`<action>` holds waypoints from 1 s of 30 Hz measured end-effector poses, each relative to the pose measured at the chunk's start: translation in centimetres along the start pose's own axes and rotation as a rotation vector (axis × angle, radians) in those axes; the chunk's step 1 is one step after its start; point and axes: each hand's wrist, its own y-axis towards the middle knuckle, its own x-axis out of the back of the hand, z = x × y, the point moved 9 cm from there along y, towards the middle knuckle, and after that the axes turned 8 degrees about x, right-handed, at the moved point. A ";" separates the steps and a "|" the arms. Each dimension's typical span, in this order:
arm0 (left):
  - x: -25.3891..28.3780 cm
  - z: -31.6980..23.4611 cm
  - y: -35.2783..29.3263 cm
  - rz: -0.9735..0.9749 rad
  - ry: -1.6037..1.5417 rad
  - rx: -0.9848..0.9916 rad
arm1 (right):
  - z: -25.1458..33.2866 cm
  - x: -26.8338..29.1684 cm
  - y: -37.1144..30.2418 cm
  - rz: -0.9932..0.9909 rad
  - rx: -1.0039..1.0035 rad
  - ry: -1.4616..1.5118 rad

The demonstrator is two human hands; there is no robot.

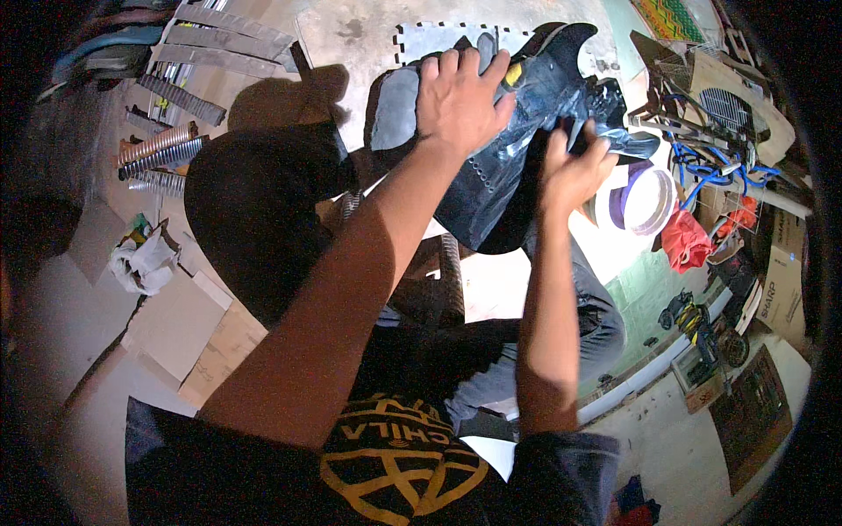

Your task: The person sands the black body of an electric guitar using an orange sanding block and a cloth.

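Note:
A large, dark, glossy moulded panel (pixel 491 188) is in front of me. It looks like a piece of motorcycle bodywork, with curved points at its upper right and a small yellow patch near the top. My left hand (pixel 460 103) lies over its upper left part, fingers stretched out and thumb apart. At the right edge of the panel, my right hand (pixel 574 171) is closed on a projecting part, thumb and fingers around it. A grey flat piece (pixel 392 110) shows beside my left hand; I cannot tell whether it belongs to the panel.
Brightly lit, a round white and purple container (pixel 645 200) stands right of the panel, beside a red bag (pixel 686 239). Blue cords (pixel 719 171) tangle farther right, near cardboard boxes (pixel 781 285). On the left lie grey strips (pixel 228 42), ribbed tubes (pixel 162 151) and a crumpled white bag (pixel 145 263).

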 end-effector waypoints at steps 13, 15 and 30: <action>0.1 0.4 0.3 -0.034 0.005 -0.007 | -0.5 -0.7 2.1 -0.013 -0.071 0.042; 0.0 0.8 0.4 -0.008 0.000 0.016 | 1.2 -0.4 -3.3 -0.008 0.103 0.106; 0.0 0.1 0.4 0.070 -0.010 0.011 | 4.5 0.7 -13.4 0.093 0.112 0.312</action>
